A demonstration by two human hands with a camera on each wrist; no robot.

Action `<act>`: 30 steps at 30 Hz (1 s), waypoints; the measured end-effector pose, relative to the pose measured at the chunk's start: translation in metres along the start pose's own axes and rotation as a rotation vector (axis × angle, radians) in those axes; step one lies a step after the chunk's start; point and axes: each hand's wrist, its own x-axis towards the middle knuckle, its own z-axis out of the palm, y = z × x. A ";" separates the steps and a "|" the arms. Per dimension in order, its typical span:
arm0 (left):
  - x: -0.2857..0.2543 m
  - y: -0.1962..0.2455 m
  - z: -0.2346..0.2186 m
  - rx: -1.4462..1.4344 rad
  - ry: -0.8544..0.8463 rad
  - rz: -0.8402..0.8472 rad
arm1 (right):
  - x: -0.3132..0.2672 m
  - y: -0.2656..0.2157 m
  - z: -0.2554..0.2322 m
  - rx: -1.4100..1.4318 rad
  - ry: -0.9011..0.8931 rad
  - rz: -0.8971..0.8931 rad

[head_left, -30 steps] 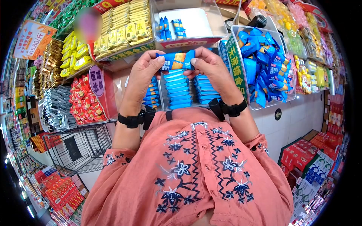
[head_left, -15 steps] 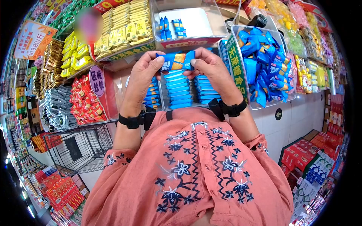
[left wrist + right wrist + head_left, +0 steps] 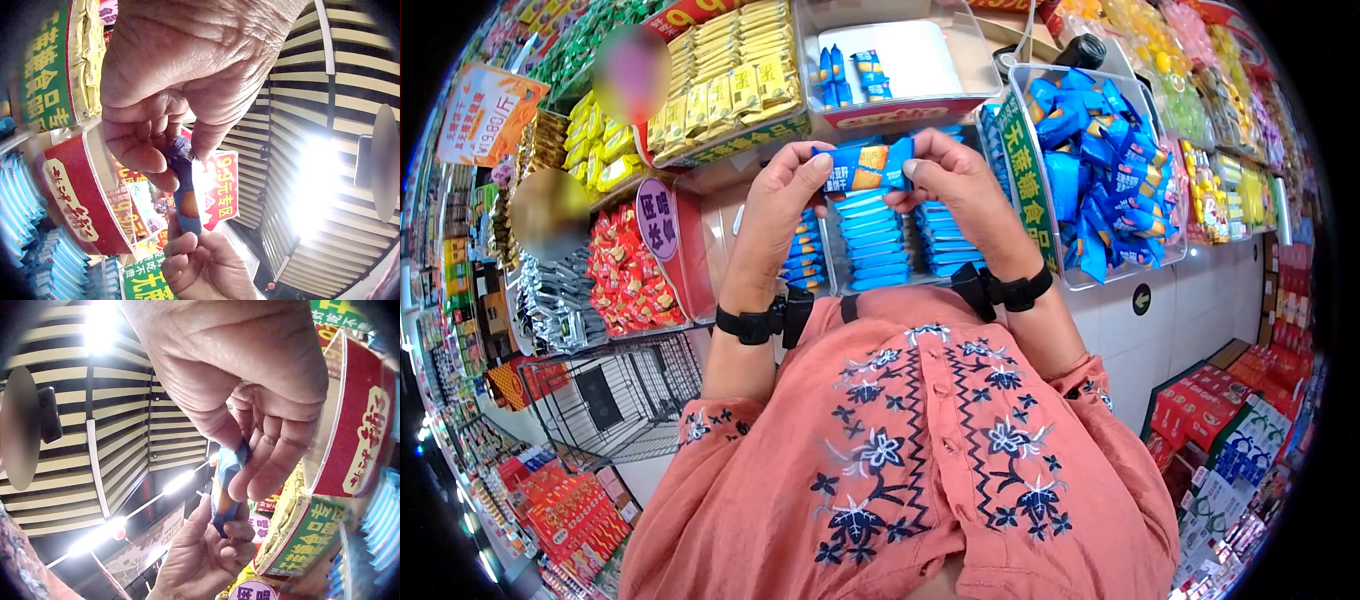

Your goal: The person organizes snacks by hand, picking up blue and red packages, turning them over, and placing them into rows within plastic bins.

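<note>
A blue biscuit packet (image 3: 866,168) with a picture of biscuits on its front is stretched level between both hands, above rows of like packets. My left hand (image 3: 788,192) pinches its left end between thumb and fingers. The right hand (image 3: 956,184) pinches the other end the same way. In the left wrist view the packet (image 3: 187,199) runs from the left hand (image 3: 187,75) to the fingertips of the right hand (image 3: 209,265). Seen from the right wrist, the packet (image 3: 226,481) sits between the right thumb and fingers, with the left hand beyond.
Rows of blue packets (image 3: 872,240) stand in a bin below the hands. A clear bin (image 3: 1100,180) heaped with blue packets is at the right. Yellow packets (image 3: 730,80) fill a box at the back left, and red packets (image 3: 632,270) lie nearer. A wire shopping cart (image 3: 615,400) stands left.
Both hands keep their hold on the packet, which barely shifts. A blurred round shape has appeared at the left, over the shelf goods.
</note>
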 end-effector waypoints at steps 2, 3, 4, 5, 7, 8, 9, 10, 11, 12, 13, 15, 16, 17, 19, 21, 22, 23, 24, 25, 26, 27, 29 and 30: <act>0.000 -0.002 0.000 -0.002 -0.002 -0.007 | -0.002 0.000 0.000 0.005 0.001 0.005; 0.000 -0.004 -0.001 -0.003 -0.004 -0.011 | -0.002 0.001 -0.001 0.007 0.000 0.006; 0.000 -0.005 -0.001 -0.004 -0.006 -0.014 | -0.003 0.001 -0.001 0.010 0.000 0.007; 0.000 -0.006 0.000 -0.007 -0.007 -0.016 | -0.004 0.001 -0.002 0.011 0.002 0.008; 0.000 -0.007 0.001 -0.011 -0.008 -0.022 | -0.006 0.001 -0.002 0.015 0.008 0.011; -0.001 -0.007 0.002 -0.018 -0.010 -0.024 | -0.007 0.001 -0.002 0.010 0.010 0.012; -0.002 -0.007 0.004 -0.024 -0.011 -0.027 | -0.007 0.001 -0.003 0.004 0.013 0.013; -0.002 -0.007 0.005 -0.030 -0.013 -0.030 | -0.008 0.001 -0.003 0.000 0.016 0.014; -0.003 -0.007 0.007 -0.027 -0.008 -0.033 | -0.009 0.001 -0.005 0.008 0.015 0.014; -0.003 -0.006 0.008 -0.024 -0.003 -0.037 | -0.010 0.003 -0.006 0.016 0.014 0.014; -0.002 -0.006 0.010 -0.020 -0.001 -0.040 | -0.011 0.004 -0.008 0.025 0.016 0.012; -0.003 -0.010 0.011 0.006 0.030 -0.050 | -0.013 0.008 -0.009 0.063 0.031 0.010; 0.000 -0.010 0.016 0.015 0.018 -0.046 | -0.014 0.009 -0.010 0.096 0.065 0.007; -0.001 -0.006 0.018 0.049 0.000 -0.052 | -0.016 0.007 -0.010 0.138 0.068 0.007; 0.000 -0.002 0.033 0.016 0.016 -0.076 | -0.017 0.006 -0.013 0.151 0.050 -0.024; 0.005 -0.003 0.037 -0.014 -0.040 -0.122 | -0.019 0.008 -0.016 0.159 0.052 -0.066; 0.008 -0.003 0.040 0.047 -0.060 -0.104 | -0.020 0.012 -0.020 0.154 0.071 -0.066; 0.012 -0.002 0.042 0.108 -0.073 -0.083 | -0.021 0.014 -0.024 0.151 0.081 -0.065; 0.018 0.001 0.045 0.252 -0.091 -0.027 | -0.024 0.013 -0.026 0.178 0.117 -0.055; 0.028 0.002 0.050 0.356 -0.069 0.100 | -0.027 0.013 -0.030 0.207 0.149 -0.044; 0.035 0.009 0.054 0.400 -0.036 0.129 | -0.028 0.013 -0.034 0.226 0.153 -0.040; 0.041 0.023 0.063 0.444 -0.002 0.158 | -0.031 0.012 -0.037 0.203 0.162 -0.003; 0.048 0.048 0.096 0.473 -0.008 0.257 | -0.036 0.011 -0.041 0.158 0.175 0.075; 0.050 0.060 0.114 0.514 -0.080 0.313 | -0.037 0.013 -0.041 0.154 0.177 0.062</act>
